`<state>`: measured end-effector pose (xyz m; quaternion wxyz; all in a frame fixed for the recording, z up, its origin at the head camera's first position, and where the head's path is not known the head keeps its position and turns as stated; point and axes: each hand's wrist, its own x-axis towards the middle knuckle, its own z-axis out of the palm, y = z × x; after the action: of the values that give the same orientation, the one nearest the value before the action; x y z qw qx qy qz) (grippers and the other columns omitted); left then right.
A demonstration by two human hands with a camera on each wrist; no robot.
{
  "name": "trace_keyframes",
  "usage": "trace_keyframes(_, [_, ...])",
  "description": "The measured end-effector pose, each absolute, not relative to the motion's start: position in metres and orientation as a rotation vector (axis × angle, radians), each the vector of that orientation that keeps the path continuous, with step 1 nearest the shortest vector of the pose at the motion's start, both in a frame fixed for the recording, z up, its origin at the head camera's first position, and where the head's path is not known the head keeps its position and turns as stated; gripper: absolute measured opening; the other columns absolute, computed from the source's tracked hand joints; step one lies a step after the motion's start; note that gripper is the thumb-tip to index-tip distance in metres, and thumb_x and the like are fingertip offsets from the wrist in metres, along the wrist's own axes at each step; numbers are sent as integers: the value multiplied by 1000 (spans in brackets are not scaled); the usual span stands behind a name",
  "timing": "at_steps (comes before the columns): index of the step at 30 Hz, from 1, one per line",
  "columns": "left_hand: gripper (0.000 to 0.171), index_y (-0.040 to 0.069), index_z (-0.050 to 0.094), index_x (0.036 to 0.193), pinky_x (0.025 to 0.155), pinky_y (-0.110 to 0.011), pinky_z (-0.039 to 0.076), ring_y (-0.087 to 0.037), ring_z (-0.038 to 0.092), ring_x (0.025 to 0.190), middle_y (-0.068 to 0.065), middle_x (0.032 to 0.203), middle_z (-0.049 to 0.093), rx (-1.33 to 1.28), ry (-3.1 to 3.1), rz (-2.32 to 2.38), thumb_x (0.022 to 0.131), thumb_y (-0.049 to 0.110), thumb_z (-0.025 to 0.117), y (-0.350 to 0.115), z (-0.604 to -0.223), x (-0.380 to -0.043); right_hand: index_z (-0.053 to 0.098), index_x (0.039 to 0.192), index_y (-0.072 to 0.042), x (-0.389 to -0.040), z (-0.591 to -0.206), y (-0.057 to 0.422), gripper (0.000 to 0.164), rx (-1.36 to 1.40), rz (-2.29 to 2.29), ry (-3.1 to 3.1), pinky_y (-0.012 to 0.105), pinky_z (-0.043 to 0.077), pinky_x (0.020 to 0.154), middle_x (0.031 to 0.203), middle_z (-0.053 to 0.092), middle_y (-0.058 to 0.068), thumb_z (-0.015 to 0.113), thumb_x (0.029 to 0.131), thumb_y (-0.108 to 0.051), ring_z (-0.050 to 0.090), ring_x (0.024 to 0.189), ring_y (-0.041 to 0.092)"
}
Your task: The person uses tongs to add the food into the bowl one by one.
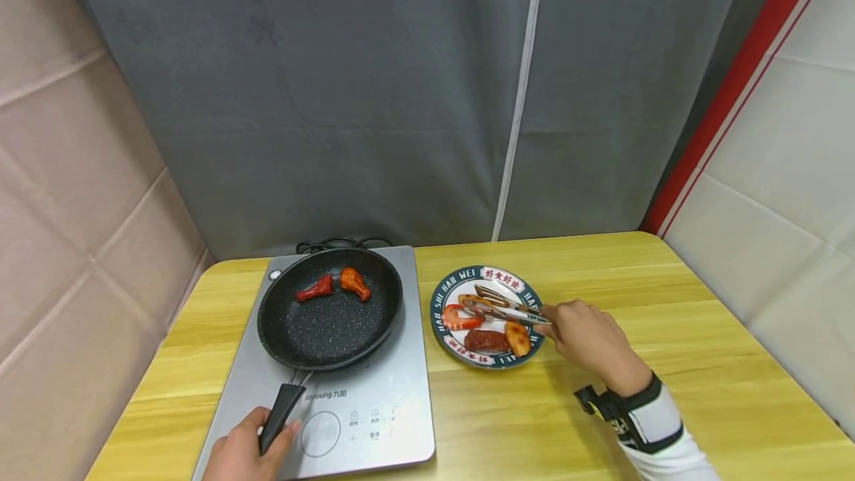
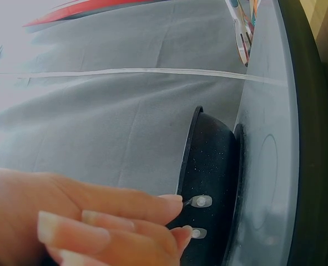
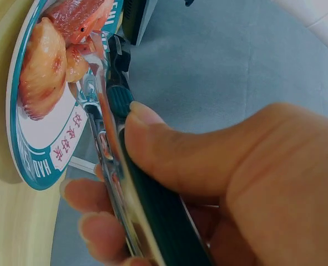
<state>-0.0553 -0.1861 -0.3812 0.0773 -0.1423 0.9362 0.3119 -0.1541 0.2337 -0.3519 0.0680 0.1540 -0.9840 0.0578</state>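
Observation:
My left hand [image 1: 250, 447] grips the black handle [image 1: 282, 416] of a speckled frying pan [image 1: 327, 329], which rests on an induction cooktop. Two small drumsticks, one red [image 1: 315, 289] and one orange [image 1: 355, 283], lie in the pan's far half. At the right, my right hand [image 1: 591, 336] holds metal tongs [image 1: 516, 312], thumb along one arm. Their tips reach over a patterned plate [image 1: 461, 351], at a golden-brown food piece partly hidden beneath them. Also on the plate are a red-and-white piece [image 1: 459, 318], a dark red-brown piece [image 1: 486, 341] and a golden wing-like piece [image 3: 43, 72].
The silver cooktop [image 1: 394, 421] covers the left part of the wooden table [image 1: 681, 362]; the plate stands just right of it. A black cable [image 1: 341, 243] lies behind the cooktop. A grey curtain [image 1: 374, 95] closes the back, with pale panels at both sides.

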Motion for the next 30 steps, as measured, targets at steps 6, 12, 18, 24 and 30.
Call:
trace_keyframes(6, [30, -1, 51, 83, 47, -27, 28, -14, 37, 47, 1, 52, 39, -425, 2809, 935, 85, 26, 63, -186, -382, -55, 58, 74, -17, -156, -354, 234, 18, 449, 154, -2947, 29, 30, 41, 58, 43, -2, 61, 88, -28, 39, 49, 13])
trace_keyframes(12, [30, -1, 51, 84, 46, -26, 29, -13, 36, 46, 1, 52, 39, -427, 2803, 943, 85, 26, 63, -186, -383, -55, 65, 81, -18, -155, -353, 234, 12, 442, 145, -2946, 29, 30, 41, 59, 46, -3, 62, 87, -28, 39, 49, 13])
trace_keyframes(18, [30, -3, 51, 85, 45, -26, 29, -13, 36, 45, 1, 52, 39, -431, 2795, 951, 85, 26, 63, -186, -382, -54, 64, 80, -18, -155, -353, 233, 11, 459, 130, -2917, 28, 29, 39, 56, 44, -3, 63, 86, -27, 37, 47, 12])
trace_keyframes(24, [31, -2, 51, 85, 45, -26, 29, -13, 36, 45, 1, 52, 39, -430, 2797, 954, 85, 26, 62, -187, -382, -54, 65, 79, -18, -155, -353, 233, 12, 460, 129, -2881, 28, 29, 40, 55, 43, -3, 64, 86, -28, 37, 46, 12])
trace_keyframes(30, [30, -2, 51, 85, 44, -26, 29, -13, 36, 45, 1, 51, 39, -425, 2804, 955, 85, 26, 62, -186, -382, -54, 69, 86, -16, -154, -351, 231, 14, 460, 128, -2867, 27, 28, 39, 55, 44, -3, 63, 86, -29, 36, 45, 11])
